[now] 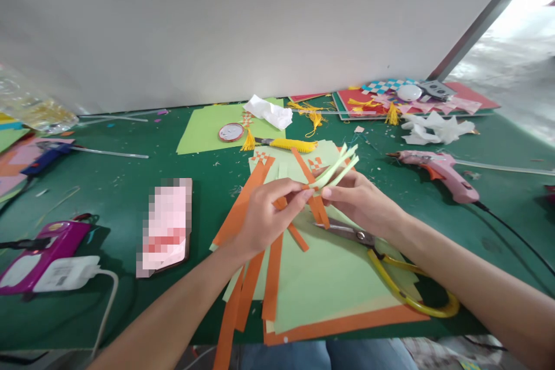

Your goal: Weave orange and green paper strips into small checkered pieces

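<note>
Between my hands is a small weave of paper strips (337, 172), pale green ones fanning up to the right and orange ones crossing them. My left hand (271, 208) pinches its left side between thumb and fingertips. On the other side my right hand (359, 193) grips the strips, its fingers partly hidden behind them. Below lie pale green sheets (329, 277) with an orange sheet (347, 322) under them. Long orange strips (249, 202) lie to the left of the stack. Yellow-handled scissors (368, 240) rest on the sheets beneath my right hand.
A yellow cutter knife (290, 144) and a crumpled tissue (269, 112) lie behind my hands. At right is a pink glue gun (442, 170) with its cord. A phone (167, 228) and a purple power strip (52, 254) with a white plug are at left. A wall (243, 29) backs the green table.
</note>
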`<state>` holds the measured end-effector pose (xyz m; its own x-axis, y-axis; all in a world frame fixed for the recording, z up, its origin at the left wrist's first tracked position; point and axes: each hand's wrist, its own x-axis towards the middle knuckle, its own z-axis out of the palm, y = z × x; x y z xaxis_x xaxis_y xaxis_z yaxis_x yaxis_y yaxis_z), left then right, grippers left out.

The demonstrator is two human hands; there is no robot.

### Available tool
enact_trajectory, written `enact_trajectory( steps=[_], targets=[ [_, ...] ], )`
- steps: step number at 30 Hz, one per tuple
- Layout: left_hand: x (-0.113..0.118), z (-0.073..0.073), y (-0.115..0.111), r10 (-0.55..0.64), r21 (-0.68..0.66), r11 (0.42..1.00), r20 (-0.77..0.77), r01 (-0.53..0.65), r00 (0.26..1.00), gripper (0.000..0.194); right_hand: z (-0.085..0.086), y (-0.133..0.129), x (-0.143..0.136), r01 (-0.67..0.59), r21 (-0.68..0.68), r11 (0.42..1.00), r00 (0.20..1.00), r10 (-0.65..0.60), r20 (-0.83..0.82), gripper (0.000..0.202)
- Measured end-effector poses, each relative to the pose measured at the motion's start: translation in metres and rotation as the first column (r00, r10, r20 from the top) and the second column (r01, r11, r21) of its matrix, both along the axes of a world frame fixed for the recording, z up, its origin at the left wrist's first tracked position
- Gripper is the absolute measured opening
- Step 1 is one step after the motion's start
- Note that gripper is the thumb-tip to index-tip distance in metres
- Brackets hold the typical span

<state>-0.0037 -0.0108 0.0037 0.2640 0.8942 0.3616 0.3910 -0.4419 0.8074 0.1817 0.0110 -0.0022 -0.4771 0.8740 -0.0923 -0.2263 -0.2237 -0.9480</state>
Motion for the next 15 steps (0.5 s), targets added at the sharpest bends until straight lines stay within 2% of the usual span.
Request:
enact_trajectory(
  steps=[7, 15],
  targets=[
    [-0.0004, -0.0050, 0.0011, -0.046, 0.078, 0.996, 0.004, 0.046, 0.999, 0.022, -0.0004, 0.0013, 0.0004, 0.091, -0.102, 0.991, 0.988, -0.103, -0.115, 0.018],
    [0.0006, -0.0071, 0.0003, -0.027, 0.128, 0.991, -0.004, 0.028, 1.000, 0.011, -0.0014, -0.0004, -0.0008, 0.086, 0.022, 0.996, 0.992, -0.083, -0.094, 0.006]
  ],
)
